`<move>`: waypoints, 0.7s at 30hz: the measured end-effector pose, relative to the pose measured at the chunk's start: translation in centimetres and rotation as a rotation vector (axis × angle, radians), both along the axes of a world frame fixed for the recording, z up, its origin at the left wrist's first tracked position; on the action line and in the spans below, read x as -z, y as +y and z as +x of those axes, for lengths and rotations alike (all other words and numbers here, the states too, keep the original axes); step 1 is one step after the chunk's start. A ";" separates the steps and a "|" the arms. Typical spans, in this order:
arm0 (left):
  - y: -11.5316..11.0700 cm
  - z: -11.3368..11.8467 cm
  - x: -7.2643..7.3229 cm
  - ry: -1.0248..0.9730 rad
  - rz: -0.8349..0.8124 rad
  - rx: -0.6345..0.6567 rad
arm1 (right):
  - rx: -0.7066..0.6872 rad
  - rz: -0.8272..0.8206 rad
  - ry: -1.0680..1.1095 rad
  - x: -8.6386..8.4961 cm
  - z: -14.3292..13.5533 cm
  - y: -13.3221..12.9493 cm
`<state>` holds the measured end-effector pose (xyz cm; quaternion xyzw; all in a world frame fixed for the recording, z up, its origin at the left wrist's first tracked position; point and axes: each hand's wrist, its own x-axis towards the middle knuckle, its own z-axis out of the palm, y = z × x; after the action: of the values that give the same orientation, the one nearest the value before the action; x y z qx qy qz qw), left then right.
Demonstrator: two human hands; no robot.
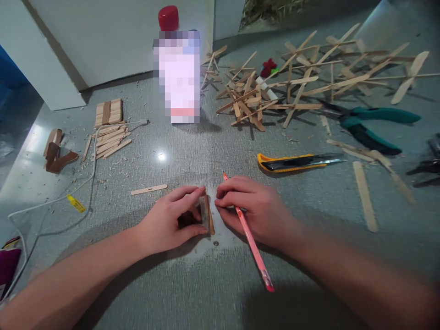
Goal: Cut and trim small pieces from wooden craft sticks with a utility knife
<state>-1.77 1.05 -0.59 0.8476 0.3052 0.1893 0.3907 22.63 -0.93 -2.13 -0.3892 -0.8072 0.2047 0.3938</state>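
Near the centre of the table, my left hand (pixel 175 217) grips a small flat block (pixel 205 215) between its thumb and fingers. A wooden stick (pixel 211 221) lies along the block's right side. My right hand (pixel 256 208) is closed around a pink pencil (pixel 252 247), its dark tip pointing away from me and its eraser end towards me. The two hands are a little apart. Beyond my left wrist lies a single stick (pixel 149 189) with a small dark mark at its middle.
A phone with a blurred screen (pixel 182 78) stands at the back. Stick structures (pixel 309 78) fill the back right, near green pliers (pixel 374 121) and a yellow cutter (pixel 292 163). Stick bundles (pixel 109 113) and a white cable (pixel 92 178) are at left.
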 end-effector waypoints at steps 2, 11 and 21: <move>-0.1 0.2 0.0 0.052 0.088 0.006 | 0.008 0.006 -0.008 -0.1 -0.1 0.0; -0.4 0.3 -0.3 0.192 0.334 -0.010 | -0.138 0.096 -0.175 0.4 -0.3 -0.2; -0.4 0.4 0.1 0.233 0.394 0.011 | -0.161 0.106 -0.222 0.6 -0.4 -0.4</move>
<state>-1.39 0.67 -0.65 0.9253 0.3007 0.1439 0.1809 22.27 -1.38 -2.71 -0.3221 -0.8841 0.1482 0.3043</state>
